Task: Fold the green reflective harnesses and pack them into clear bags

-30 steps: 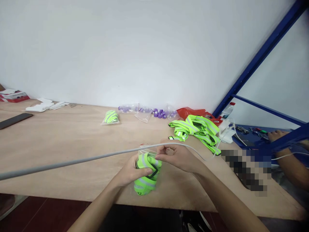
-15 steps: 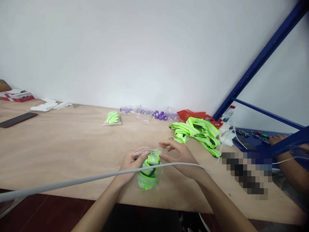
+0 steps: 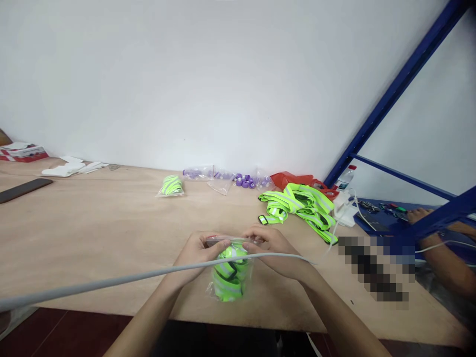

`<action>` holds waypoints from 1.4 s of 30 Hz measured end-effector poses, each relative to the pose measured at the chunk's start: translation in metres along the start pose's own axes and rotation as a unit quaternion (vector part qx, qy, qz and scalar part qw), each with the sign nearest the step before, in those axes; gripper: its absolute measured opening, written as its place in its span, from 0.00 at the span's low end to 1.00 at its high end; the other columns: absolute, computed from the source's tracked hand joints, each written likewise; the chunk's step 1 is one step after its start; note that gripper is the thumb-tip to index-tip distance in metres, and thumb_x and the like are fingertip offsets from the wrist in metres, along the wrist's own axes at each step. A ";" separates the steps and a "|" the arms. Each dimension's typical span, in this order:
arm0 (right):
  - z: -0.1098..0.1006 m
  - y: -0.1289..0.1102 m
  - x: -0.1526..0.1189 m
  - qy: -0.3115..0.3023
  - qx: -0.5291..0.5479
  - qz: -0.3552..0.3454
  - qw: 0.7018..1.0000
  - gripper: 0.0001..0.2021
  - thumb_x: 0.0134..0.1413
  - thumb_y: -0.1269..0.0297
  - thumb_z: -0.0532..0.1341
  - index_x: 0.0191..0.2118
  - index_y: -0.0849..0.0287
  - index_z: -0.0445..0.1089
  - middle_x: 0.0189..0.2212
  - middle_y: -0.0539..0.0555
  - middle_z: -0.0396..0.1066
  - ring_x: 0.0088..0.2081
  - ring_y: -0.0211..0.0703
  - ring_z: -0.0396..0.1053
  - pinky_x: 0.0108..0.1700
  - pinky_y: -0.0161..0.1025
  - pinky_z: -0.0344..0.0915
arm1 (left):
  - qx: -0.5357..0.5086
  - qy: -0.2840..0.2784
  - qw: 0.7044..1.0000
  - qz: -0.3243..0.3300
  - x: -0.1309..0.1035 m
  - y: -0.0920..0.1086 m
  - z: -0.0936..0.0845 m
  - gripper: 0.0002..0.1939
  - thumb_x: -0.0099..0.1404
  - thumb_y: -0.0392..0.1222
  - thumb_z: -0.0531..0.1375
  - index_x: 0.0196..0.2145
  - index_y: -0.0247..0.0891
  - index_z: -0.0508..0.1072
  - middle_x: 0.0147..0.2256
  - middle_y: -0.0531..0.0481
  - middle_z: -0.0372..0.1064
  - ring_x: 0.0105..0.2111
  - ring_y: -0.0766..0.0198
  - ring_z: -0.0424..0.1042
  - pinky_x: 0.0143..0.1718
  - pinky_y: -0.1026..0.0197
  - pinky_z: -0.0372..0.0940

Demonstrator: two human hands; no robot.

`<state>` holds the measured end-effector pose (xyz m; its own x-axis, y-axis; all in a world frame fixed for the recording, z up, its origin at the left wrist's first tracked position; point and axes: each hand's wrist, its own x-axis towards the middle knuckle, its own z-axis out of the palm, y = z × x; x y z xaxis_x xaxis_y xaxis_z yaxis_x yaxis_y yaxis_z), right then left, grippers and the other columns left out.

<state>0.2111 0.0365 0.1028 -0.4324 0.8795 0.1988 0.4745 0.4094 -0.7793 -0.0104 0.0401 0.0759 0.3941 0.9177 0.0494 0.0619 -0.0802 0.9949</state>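
A clear zip bag holds a rolled neon-green reflective strap with grey stripes and a dark buckle. Near the table's front edge, my left hand pinches the left end of the bag's top. The opposite end of that top is gripped by my right hand, thumb in front and fingers behind. The bag hangs or stands upright between both hands; I cannot tell whether its bottom touches the table. A grey cable crosses in front of the hands and the bag.
Loose green reflective straps lie at the right beside a red bag. Along the wall are purple rolls and another bagged strap. A dark phone-like slab lies left. Another person's arm is beyond the blue frame.
My right hand has closed from a loose, raised pose onto the right end of the bag's top. The left hand keeps its hold. The view has shifted slightly.
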 end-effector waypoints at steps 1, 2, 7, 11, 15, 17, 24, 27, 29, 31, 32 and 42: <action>0.000 0.000 -0.001 -0.005 0.001 0.004 1.000 0.07 0.62 0.61 0.62 0.37 0.57 0.76 0.34 0.51 0.75 0.35 0.42 0.71 0.34 0.37 0.66 | -0.004 -0.002 1.000 0.004 -0.001 0.001 0.001 0.17 0.64 0.51 0.65 0.39 0.34 0.83 0.38 0.43 0.81 0.40 0.52 0.78 0.41 0.57 0.70; 0.001 -0.001 -0.002 -0.003 0.000 0.005 1.000 0.07 0.61 0.61 0.62 0.35 0.57 0.75 0.32 0.51 0.75 0.33 0.41 0.70 0.33 0.36 0.65 | -0.005 -0.004 1.000 0.008 -0.001 0.002 0.002 0.16 0.64 0.51 0.65 0.38 0.34 0.83 0.38 0.43 0.81 0.40 0.52 0.78 0.41 0.58 0.70; 0.005 -0.005 -0.006 0.053 -0.035 -0.022 0.998 0.06 0.58 0.65 0.63 0.29 0.57 0.71 0.28 0.49 0.72 0.30 0.39 0.67 0.30 0.34 0.62 | 0.020 0.017 0.999 0.030 -0.004 0.008 0.006 0.15 0.64 0.51 0.65 0.34 0.34 0.82 0.35 0.44 0.80 0.36 0.56 0.76 0.37 0.60 0.69; 0.006 -0.002 -0.008 0.064 -0.058 -0.053 0.995 0.10 0.63 0.63 0.60 0.30 0.56 0.72 0.27 0.49 0.72 0.29 0.38 0.68 0.31 0.35 0.63 | 0.045 0.025 0.997 0.051 -0.005 0.007 0.005 0.13 0.64 0.49 0.64 0.34 0.35 0.81 0.35 0.45 0.79 0.36 0.57 0.76 0.38 0.61 0.69; 0.005 0.000 -0.009 0.062 -0.071 -0.059 0.994 0.08 0.64 0.62 0.61 0.33 0.56 0.73 0.29 0.48 0.73 0.30 0.38 0.68 0.32 0.35 0.63 | 0.063 0.037 0.996 0.059 -0.007 0.002 0.003 0.12 0.66 0.48 0.64 0.35 0.36 0.77 0.34 0.47 0.77 0.36 0.58 0.75 0.35 0.62 0.68; 0.004 -0.002 -0.010 0.057 -0.077 -0.062 0.994 0.05 0.62 0.62 0.64 0.34 0.56 0.73 0.30 0.49 0.73 0.31 0.40 0.69 0.33 0.36 0.64 | 0.068 0.041 0.994 0.076 -0.007 0.000 0.004 0.12 0.67 0.48 0.63 0.35 0.35 0.76 0.34 0.47 0.77 0.35 0.59 0.76 0.36 0.63 0.68; 0.006 -0.006 -0.012 0.075 -0.088 -0.086 0.990 0.05 0.62 0.69 0.62 0.33 0.56 0.70 0.31 0.50 0.72 0.34 0.41 0.69 0.36 0.36 0.64 | 0.104 0.057 0.986 0.116 -0.008 0.001 0.011 0.12 0.68 0.47 0.62 0.34 0.35 0.78 0.33 0.47 0.78 0.34 0.59 0.76 0.35 0.63 0.68; 0.010 -0.005 -0.011 0.085 -0.092 -0.111 0.986 0.06 0.63 0.68 0.62 0.32 0.56 0.69 0.30 0.50 0.71 0.34 0.41 0.68 0.36 0.36 0.63 | 0.119 0.054 0.984 0.125 -0.008 0.001 0.012 0.12 0.68 0.47 0.62 0.34 0.36 0.78 0.34 0.47 0.78 0.35 0.59 0.76 0.36 0.63 0.68; 0.012 -0.003 -0.011 0.091 -0.099 -0.129 0.982 0.07 0.64 0.68 0.61 0.32 0.56 0.68 0.30 0.49 0.70 0.34 0.40 0.67 0.36 0.36 0.62 | 0.124 0.055 0.983 0.126 -0.008 0.000 0.012 0.11 0.68 0.47 0.62 0.34 0.36 0.79 0.33 0.48 0.78 0.35 0.60 0.76 0.36 0.64 0.67; 0.014 -0.001 -0.011 0.096 -0.106 -0.146 0.979 0.07 0.64 0.68 0.61 0.32 0.56 0.68 0.30 0.49 0.70 0.34 0.40 0.67 0.36 0.36 0.61 | 0.127 0.058 0.982 0.124 -0.008 -0.001 0.011 0.11 0.68 0.46 0.62 0.34 0.36 0.79 0.33 0.48 0.78 0.34 0.60 0.76 0.36 0.64 0.67; 0.015 0.000 -0.011 0.096 -0.112 -0.152 0.977 0.07 0.65 0.69 0.60 0.32 0.56 0.68 0.30 0.49 0.70 0.34 0.40 0.67 0.36 0.37 0.61 | 0.128 0.056 0.983 0.122 -0.008 -0.001 0.010 0.11 0.67 0.46 0.63 0.35 0.36 0.79 0.33 0.48 0.79 0.34 0.60 0.76 0.36 0.64 0.67; 0.017 -0.002 -0.008 0.092 -0.171 -0.180 0.964 0.08 0.66 0.69 0.58 0.33 0.56 0.67 0.30 0.51 0.70 0.32 0.41 0.65 0.34 0.38 0.59 | 0.162 0.047 0.974 0.153 -0.008 0.001 0.008 0.09 0.69 0.44 0.61 0.35 0.37 0.79 0.33 0.50 0.79 0.33 0.63 0.76 0.36 0.66 0.66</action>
<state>0.2003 0.0245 0.0931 -0.4873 0.6813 0.5463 0.5583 0.7241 -0.4050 -0.0062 0.0292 0.0753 0.3556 0.8617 0.3620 0.2475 -0.4603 0.8526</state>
